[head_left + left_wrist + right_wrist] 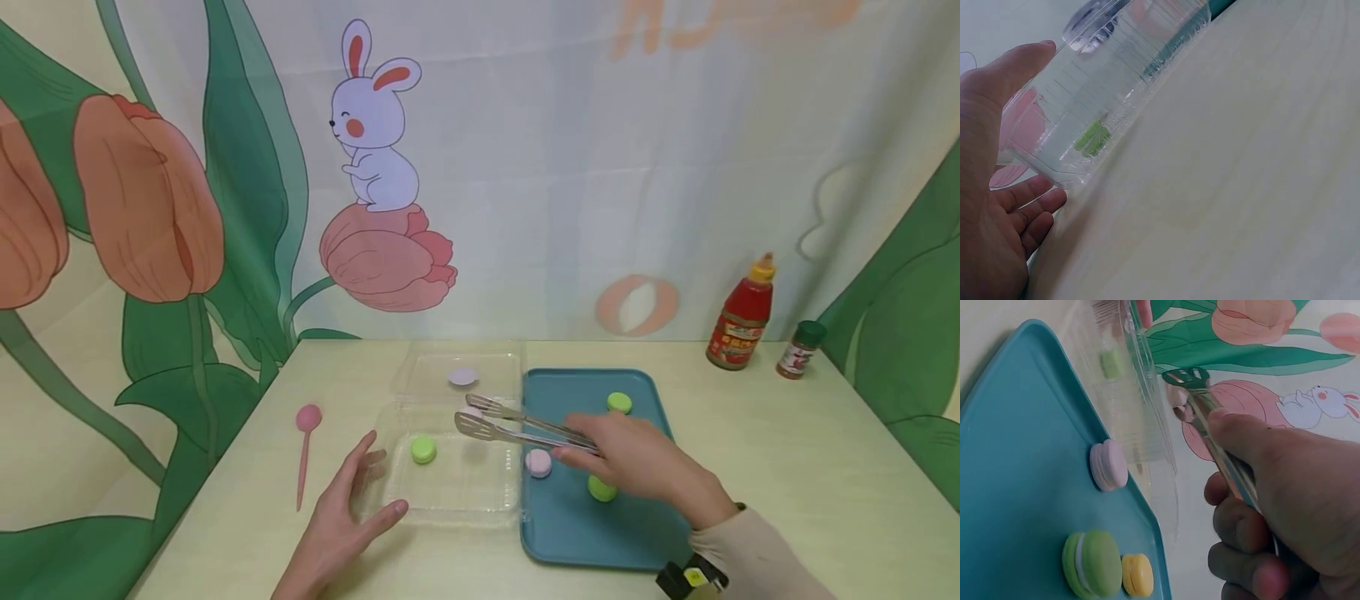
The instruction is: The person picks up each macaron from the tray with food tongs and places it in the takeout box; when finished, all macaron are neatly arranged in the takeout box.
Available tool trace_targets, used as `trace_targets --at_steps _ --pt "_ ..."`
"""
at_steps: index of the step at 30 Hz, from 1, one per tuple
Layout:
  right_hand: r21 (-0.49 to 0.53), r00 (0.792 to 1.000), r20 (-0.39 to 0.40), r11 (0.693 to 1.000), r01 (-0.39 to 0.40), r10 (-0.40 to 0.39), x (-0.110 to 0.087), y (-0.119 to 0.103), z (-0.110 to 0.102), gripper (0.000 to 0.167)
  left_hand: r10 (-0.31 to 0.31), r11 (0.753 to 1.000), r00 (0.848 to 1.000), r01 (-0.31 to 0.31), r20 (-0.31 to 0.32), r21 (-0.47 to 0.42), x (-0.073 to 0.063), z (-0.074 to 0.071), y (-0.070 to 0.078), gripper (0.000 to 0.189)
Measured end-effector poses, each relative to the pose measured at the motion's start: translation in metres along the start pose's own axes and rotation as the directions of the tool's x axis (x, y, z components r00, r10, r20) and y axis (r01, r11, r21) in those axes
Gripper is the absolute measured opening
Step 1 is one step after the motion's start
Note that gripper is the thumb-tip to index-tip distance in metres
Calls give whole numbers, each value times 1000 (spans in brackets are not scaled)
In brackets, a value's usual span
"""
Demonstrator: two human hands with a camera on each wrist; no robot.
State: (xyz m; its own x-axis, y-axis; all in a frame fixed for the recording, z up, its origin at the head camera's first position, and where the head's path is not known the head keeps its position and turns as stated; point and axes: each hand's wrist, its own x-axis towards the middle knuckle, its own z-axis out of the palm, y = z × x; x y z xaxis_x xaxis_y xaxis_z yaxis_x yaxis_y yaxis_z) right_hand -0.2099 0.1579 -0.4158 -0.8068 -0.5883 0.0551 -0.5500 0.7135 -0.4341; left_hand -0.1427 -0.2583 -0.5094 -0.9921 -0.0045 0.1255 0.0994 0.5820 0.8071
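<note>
Clear plastic forms the clamshell container (480, 492) in the head view, its lid (426, 379) folded back, one green macaron (423, 450) in the base, left of centre. Metal tongs (534, 439) hang above it. Beside the container, a teal tray (555, 533) bears a lavender macaron (537, 463), a second green macaron (602, 489) and a yellowish-green one.

From the left wrist, the left hand (977, 181) frames the container's end, thumb and fingers spread; whether they touch it cannot be told.

From the right wrist, the right hand (1297, 494) grips the tongs, fingers curled round the handle; the tips pinch a pale pink macaron (1178, 395).
</note>
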Motion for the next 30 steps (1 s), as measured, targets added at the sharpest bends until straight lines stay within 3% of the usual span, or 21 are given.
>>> trace_targets --at_steps 8,15,25,30 --pt "-33 997 73 999 -29 32 15 -17 9 43 -5 1000 1000 5 -2 -1 0 -1 0 105" --pt "-74 997 79 997 -12 18 28 -29 13 29 15 1000 1000 -15 -9 -17 0 0 -1 104" --pt "-125 995 75 991 -49 59 34 -39 14 36 3 1000 1000 -3 0 -14 0 0 1 104" --pt "-121 995 80 991 -53 63 33 -39 13 32 -2 1000 1000 2 0 -9 0 0 -1 104"
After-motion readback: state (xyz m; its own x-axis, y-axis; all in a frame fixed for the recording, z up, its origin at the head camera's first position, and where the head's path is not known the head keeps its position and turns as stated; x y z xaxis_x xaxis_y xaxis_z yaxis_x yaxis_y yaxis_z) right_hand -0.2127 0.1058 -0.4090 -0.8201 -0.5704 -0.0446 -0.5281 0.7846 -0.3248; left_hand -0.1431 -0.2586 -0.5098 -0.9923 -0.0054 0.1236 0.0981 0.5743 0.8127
